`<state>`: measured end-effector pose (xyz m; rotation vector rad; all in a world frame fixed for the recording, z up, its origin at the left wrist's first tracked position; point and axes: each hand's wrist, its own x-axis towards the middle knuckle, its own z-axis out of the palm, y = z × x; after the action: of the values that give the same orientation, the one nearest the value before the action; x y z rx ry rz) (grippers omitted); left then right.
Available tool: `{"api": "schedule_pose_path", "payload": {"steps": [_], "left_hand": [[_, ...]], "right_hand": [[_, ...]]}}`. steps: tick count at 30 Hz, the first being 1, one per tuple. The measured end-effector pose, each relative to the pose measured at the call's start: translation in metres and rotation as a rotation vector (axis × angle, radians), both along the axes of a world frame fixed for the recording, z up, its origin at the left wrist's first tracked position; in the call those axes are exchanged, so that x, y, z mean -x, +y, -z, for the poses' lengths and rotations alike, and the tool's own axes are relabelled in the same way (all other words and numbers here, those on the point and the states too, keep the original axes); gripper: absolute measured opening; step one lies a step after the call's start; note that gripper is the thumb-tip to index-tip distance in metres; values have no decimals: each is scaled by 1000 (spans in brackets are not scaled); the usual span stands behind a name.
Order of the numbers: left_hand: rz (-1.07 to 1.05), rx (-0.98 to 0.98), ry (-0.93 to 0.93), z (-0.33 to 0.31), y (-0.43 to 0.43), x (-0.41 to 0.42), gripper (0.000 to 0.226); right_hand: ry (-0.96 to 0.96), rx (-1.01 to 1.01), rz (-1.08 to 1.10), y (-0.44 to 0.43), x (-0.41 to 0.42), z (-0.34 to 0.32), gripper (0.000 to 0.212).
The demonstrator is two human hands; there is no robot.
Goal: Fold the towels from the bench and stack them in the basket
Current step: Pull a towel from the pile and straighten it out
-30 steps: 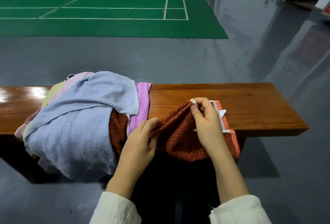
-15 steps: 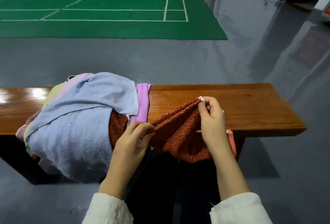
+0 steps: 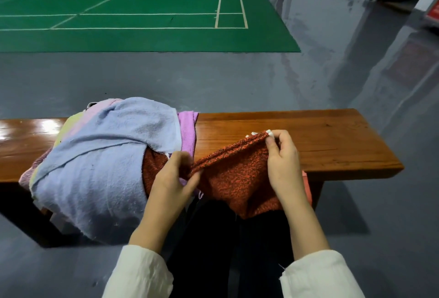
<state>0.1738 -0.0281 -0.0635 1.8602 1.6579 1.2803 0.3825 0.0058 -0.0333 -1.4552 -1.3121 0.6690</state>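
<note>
Item under handling: rust-red speckled terry towel (image 3: 237,174), held up at the near edge of the glossy brown wooden worktop (image 3: 332,140), its lower part hanging towards the person's lap.
Left hand: left hand (image 3: 173,178) pinches the towel's upper edge, fingers (image 3: 192,178) closed onto the cloth against the thumb.
Right hand: right hand (image 3: 282,162) pinches the far corner of the same edge beside a small white label (image 3: 268,132), thumb and fingers pressed together on it.
Edge condition: stretched between the two hands, sloping up to the right, appears doubled.
Remaining stock: a loose heap at the worktop's left half, with a pale blue terry towel (image 3: 99,167) on top and spilling over the near edge, and a lilac towel (image 3: 187,128) beneath it.
Basket: not in view.
Handling assessment: judged light, soft and limp. It will sag wherever unsupported. The looped pile should give good friction, so slipping is unlikely, and it is not fragile.
Recommended hold: at the corners of the hem, kept taut, so that edges can be matched.
Stage: judged early, with the fold being set up and most towels unfolded.
Risk: corners misaligning, or the hanging part dragging on the heap.
</note>
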Motion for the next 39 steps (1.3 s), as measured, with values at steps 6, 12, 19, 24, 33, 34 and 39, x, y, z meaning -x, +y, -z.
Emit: {"api": "schedule_pose_path", "payload": {"steps": [6,12,19,24,33,34,39], "left_hand": [[51,-101,-164,-43,25,-19,7],[63,-132,-462,-87,55,-61,6],[49,-315,-201,-139,63,-74,5],[52,-309,-196,-152,73,-70,8],[88,-380,-294,-215,108,-69,13],[99,-400,-277,-220,106,-70,13],[101,-339,-130,-166,80,-61,10]], "right_hand": [[90,-164,90,11,-6,-21,11],[229,-287,128,26,-18,-58,13],[-24,-439,220,11,-33,-112,6],[108,-328,197,29,-42,-122,7],[307,-391,156,69,-38,-178,12],[341,-414,166,68,-38,-180,13],[406,-324,165,53,-35,-123,12]]}}
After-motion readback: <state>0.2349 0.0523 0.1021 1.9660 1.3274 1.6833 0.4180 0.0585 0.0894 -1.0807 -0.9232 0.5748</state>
